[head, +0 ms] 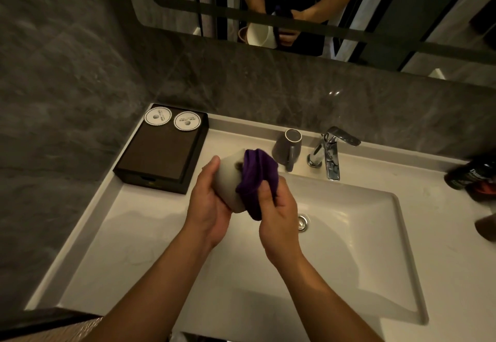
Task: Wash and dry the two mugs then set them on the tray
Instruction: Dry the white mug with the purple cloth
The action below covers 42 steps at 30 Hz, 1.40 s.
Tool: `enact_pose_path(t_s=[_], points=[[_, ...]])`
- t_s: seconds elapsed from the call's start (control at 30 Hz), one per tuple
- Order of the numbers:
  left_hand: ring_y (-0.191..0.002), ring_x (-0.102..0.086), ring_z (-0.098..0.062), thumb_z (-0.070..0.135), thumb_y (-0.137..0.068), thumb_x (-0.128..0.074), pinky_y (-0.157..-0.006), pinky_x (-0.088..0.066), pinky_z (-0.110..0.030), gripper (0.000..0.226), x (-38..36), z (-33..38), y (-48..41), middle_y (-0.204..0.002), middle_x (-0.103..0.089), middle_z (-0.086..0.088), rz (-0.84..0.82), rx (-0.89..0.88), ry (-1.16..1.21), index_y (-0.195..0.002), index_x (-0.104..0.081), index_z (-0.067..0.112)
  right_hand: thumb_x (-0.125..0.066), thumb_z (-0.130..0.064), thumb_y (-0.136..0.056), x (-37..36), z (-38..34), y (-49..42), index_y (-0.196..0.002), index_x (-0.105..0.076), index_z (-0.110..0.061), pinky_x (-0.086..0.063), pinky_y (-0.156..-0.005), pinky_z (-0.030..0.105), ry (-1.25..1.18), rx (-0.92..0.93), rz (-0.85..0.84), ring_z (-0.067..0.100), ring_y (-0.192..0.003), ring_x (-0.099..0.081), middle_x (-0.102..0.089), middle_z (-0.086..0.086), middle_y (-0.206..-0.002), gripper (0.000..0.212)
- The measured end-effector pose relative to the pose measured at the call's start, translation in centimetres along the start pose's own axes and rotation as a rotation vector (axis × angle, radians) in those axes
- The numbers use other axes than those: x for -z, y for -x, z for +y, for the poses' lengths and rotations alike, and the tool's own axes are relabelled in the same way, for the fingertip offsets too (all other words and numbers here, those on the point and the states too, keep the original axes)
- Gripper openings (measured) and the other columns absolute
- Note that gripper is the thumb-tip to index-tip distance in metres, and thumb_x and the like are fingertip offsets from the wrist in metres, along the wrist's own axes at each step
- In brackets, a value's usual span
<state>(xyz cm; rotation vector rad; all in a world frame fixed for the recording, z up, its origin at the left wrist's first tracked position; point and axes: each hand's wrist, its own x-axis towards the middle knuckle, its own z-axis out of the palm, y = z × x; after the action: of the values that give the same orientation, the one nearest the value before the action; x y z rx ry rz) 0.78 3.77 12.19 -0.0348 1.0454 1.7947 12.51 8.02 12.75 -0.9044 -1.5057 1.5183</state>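
My left hand (208, 202) grips the pale mug (230, 180) over the sink (349, 247), its mouth turned away from me. My right hand (279, 215) clutches the purple cloth (256, 178), pressed against the mug's side and into its opening. The 2nd mug (288, 148), grey, stands upside down just left of the tap (328, 151). The dark tray (161, 151) holds 2 round coasters (171, 119).

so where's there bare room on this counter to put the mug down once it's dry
Bare patches: the tray's dark surface in front of the two round coasters, and the counter strip between the tray and the basin. It is crowded behind the basin, where the upside-down grey mug stands beside the faucet, and at the far right by the dark bottle.
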Motion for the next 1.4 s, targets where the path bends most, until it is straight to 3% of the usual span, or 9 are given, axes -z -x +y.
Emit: enact_pose_path(t_s=[0.1, 0.2, 0.43, 0.6, 0.73, 0.87, 1.0, 1.17, 1.4], points=[[-0.121, -0.068, -0.033, 0.056, -0.08, -0.076, -0.097, -0.057, -0.049, 0.051, -0.6, 0.2, 0.2, -0.129, -0.072, -0.014, 0.04, 0.039, -0.006, -0.12, -0.075, 0.025, -0.049, -0.035, -0.104, 0.0, -0.3, 0.5, -0.124, -0.065, -0.031, -0.054, -0.089, 0.025, -0.016, 0.0, -0.055, 0.013, -0.109, -0.068, -0.074, -0.005, -0.112, 0.026], [-0.124, -0.065, -0.033, 0.059, -0.08, -0.076, -0.102, -0.055, -0.045, 0.07, -0.3, 0.2, 0.2, -0.136, -0.067, -0.016, -0.001, 0.08, 0.013, -0.137, -0.066, 0.018, -0.048, -0.039, -0.103, -0.3, -0.5, 0.7, -0.133, -0.062, -0.028, -0.055, -0.092, 0.027, 0.019, -0.008, -0.091, 0.01, -0.114, -0.066, -0.072, -0.007, -0.119, 0.035], [-0.129, -0.062, -0.034, 0.043, -0.092, -0.062, -0.108, -0.051, -0.048, 0.055, 0.0, 0.0, 0.8, -0.134, -0.067, -0.017, -0.091, 0.056, -0.088, -0.136, -0.065, 0.01, -0.043, -0.04, -0.104, -0.4, 0.1, -0.2, -0.156, -0.033, -0.035, -0.032, -0.122, 0.03, 0.157, -0.019, -0.13, -0.004, -0.144, -0.035, -0.04, -0.02, -0.157, 0.053], [-0.112, -0.066, -0.03, 0.037, -0.09, -0.063, -0.097, -0.054, -0.045, 0.039, 0.0, 0.1, 0.7, -0.118, -0.069, -0.016, -0.113, 0.005, -0.128, -0.119, -0.073, 0.012, -0.037, -0.041, -0.108, -0.2, 0.2, -0.7, -0.151, -0.037, -0.039, -0.04, -0.109, 0.014, 0.171, -0.066, -0.144, -0.009, -0.132, -0.046, -0.049, -0.019, -0.146, 0.043], [-0.091, -0.07, -0.024, 0.036, -0.083, -0.067, -0.07, -0.061, -0.035, 0.038, -0.1, -0.1, 1.4, -0.099, -0.072, -0.01, -0.052, 0.035, -0.067, -0.113, -0.071, 0.013, -0.034, -0.043, -0.108, -0.3, -0.4, -1.5, -0.129, -0.047, -0.051, -0.05, -0.084, 0.01, 0.091, -0.162, -0.011, -0.01, -0.107, -0.06, -0.061, -0.031, -0.115, 0.026], [-0.083, -0.07, -0.023, 0.037, -0.078, -0.066, -0.06, -0.061, -0.033, 0.044, -0.4, -0.5, 1.9, -0.091, -0.072, -0.009, -0.009, 0.069, 0.031, -0.114, -0.067, 0.012, -0.033, -0.039, -0.11, -0.2, -0.2, -1.8, -0.153, -0.029, -0.041, -0.046, -0.083, 0.001, 0.149, -0.132, 0.038, -0.026, -0.107, -0.051, -0.047, -0.039, -0.124, 0.043], [-0.088, -0.073, -0.027, 0.04, -0.092, -0.06, -0.066, -0.062, -0.04, 0.041, -0.6, -0.4, 2.0, -0.097, -0.074, -0.013, -0.028, 0.144, 0.014, -0.119, -0.068, 0.01, -0.049, -0.069, -0.09, -0.6, 0.8, -1.0, -0.151, -0.037, -0.035, -0.06, -0.093, 0.035, 0.188, -0.105, -0.019, 0.012, -0.119, -0.061, -0.059, -0.008, -0.135, 0.07], [-0.089, -0.077, -0.029, 0.036, -0.084, -0.067, -0.07, -0.064, -0.041, 0.04, -0.9, 0.3, 2.2, -0.1, -0.077, -0.016, -0.111, 0.2, -0.021, -0.113, -0.073, 0.009, -0.058, -0.077, -0.08, -0.6, 0.6, -0.6, -0.148, -0.039, -0.031, -0.061, -0.088, 0.033, 0.295, -0.023, 0.042, 0.013, -0.114, -0.064, -0.061, -0.005, -0.13, 0.084], [-0.096, -0.072, -0.029, 0.031, -0.084, -0.069, -0.071, -0.063, -0.038, 0.054, -0.8, 0.5, 2.1, -0.109, -0.072, -0.017, -0.061, 0.161, 0.016, -0.131, -0.065, 0.005, -0.039, -0.063, -0.098, 0.1, -0.1, -2.0, -0.097, -0.06, -0.029, -0.048, -0.065, 0.022, 0.198, -0.117, 0.136, 0.001, -0.068, -0.058, -0.061, -0.013, -0.071, 0.04]])
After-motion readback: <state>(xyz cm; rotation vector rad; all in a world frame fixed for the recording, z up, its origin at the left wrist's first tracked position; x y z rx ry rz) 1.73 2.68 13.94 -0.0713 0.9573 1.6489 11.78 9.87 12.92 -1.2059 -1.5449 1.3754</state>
